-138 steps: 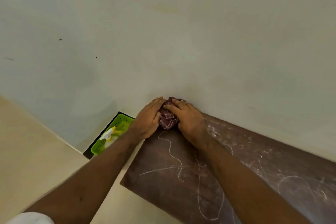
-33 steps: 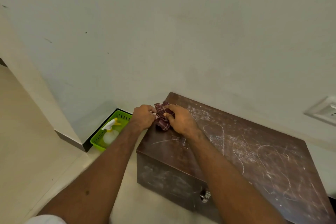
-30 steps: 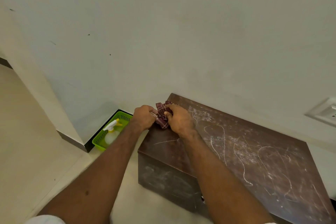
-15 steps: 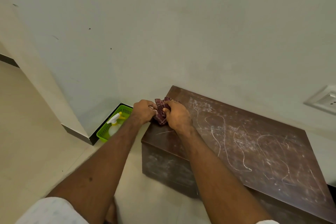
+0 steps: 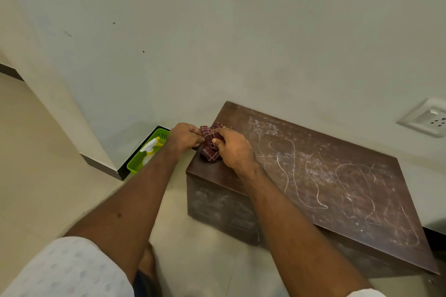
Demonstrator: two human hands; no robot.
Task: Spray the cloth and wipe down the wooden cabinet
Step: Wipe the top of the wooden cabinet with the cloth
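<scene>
Both hands hold the bunched cloth (image 5: 210, 149) between them — the left hand (image 5: 184, 136) pinches one side, and the right hand (image 5: 233, 149) curls its fingers round the other. It sits on the cabinet (image 5: 337, 200). White scribbles (image 5: 289, 164) lie right of the fingers, so press flat and rub slowly that way. The spray bottle (image 5: 150, 148) stands left of the fingers.

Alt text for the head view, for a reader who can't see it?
The left hand and right hand grip a bunched maroon checked cloth at the left edge of a wooden cabinet whose top is covered in white scribbles. A spray bottle sits in a green basket left of it; a socket shows at right.
</scene>
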